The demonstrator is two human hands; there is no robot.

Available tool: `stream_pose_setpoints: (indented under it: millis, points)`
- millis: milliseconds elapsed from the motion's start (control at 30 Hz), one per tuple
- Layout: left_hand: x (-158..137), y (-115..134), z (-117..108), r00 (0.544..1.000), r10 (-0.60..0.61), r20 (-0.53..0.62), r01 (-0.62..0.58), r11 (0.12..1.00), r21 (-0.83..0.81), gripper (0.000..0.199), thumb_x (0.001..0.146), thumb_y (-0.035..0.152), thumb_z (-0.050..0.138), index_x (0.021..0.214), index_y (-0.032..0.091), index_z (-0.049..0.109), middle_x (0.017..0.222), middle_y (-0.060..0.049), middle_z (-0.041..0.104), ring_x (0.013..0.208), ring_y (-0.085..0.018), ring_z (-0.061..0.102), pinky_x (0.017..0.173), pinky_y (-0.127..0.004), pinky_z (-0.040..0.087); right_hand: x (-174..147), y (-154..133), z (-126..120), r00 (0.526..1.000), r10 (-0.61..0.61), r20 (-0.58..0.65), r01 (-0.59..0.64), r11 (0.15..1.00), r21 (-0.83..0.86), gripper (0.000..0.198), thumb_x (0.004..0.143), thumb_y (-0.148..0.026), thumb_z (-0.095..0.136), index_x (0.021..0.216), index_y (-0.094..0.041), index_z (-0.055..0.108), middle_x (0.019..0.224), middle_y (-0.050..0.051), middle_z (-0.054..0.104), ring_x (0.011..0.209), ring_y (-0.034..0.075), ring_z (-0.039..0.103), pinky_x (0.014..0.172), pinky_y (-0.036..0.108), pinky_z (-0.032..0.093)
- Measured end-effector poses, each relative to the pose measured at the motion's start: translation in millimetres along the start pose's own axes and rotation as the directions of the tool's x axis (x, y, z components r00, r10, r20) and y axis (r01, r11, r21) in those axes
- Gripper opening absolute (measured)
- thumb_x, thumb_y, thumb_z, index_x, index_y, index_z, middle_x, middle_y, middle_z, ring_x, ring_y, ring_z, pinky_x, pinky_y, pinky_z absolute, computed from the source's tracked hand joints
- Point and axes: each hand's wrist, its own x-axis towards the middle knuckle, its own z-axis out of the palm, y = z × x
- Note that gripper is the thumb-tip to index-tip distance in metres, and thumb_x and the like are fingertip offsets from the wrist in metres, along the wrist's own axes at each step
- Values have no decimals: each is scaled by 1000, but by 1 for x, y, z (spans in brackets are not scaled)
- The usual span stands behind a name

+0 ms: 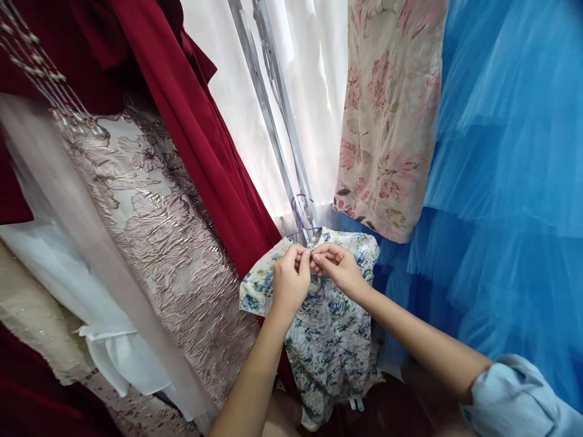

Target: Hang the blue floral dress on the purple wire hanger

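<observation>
Your left hand (290, 280) and right hand (339, 267) meet fingertip to fingertip, both pinched shut on the collar of the blue floral dress (325, 337). It hangs on a purple hanger (298, 220) from the metal rail (273, 109), between the dark red gown (200, 133) and the blue tulle skirt (510, 170).

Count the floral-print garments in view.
3: a blue floral dress on a purple hanger, pinched at the collar by the left hand and right hand; a pink floral dress upper right; a metallic brocade left. More may be hidden.
</observation>
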Motion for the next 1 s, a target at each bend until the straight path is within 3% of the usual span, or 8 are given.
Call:
stream_pose_setpoints:
  millis: [200,300,533,667,767,900,1000]
  points:
    - [-5,0,-4,1000,-1,25,1,1000,0,15,97,25,51,86,19,59,71,1,66,64,-12,63,62,-22,46,-3,13,-1,998,54,-40,-50,994,100,28,78,-34,75,91,-23,53,64,-3,68,52,12,58,49,21,46]
    - [-10,-2,-3,1000,9,20,-10,1000,20,15,97,25,51,85,19,58,71,2,64,64,-12,61,62,-21,45,-8,21,-5,994,93,-62,-86,991,105,28,78,-29,74,84,-23,47,59,-4,67,46,10,53,46,20,42]
    - [-12,-6,0,998,1,57,0,1000,-13,16,97,26,51,84,19,58,70,2,63,63,-11,60,60,-21,45,-19,12,-5,997,78,25,-75,992,-101,20,88,-38,66,90,-19,59,66,-2,64,57,13,58,55,25,47]
    - [-14,-5,-1,998,20,57,-20,1000,-1,17,97,26,51,83,19,58,68,2,62,62,-12,59,60,-21,44,-18,0,-4,997,51,63,-40,984,-172,27,92,-41,60,78,-18,61,64,0,63,56,12,55,54,24,43]
    - [-15,-6,0,998,38,47,-39,999,22,16,96,26,52,83,19,60,70,1,64,64,-13,60,61,-22,45,-13,-3,-5,992,109,66,-101,988,-118,29,88,-39,63,68,-17,62,57,0,63,50,12,52,51,25,42]
    - [2,-3,-8,999,28,-16,-27,999,44,17,95,27,54,83,19,61,70,1,64,66,-13,63,64,-23,47,-4,12,-11,978,198,70,-190,976,-105,27,83,-35,66,63,-17,63,52,0,62,45,11,47,46,24,35]
    - [29,4,-33,977,41,-209,-56,996,-66,20,98,28,49,83,18,57,68,1,60,70,-14,66,66,-24,50,-6,33,-19,962,263,71,-252,958,-140,28,80,-34,66,58,-16,63,48,0,61,43,10,44,46,24,32]
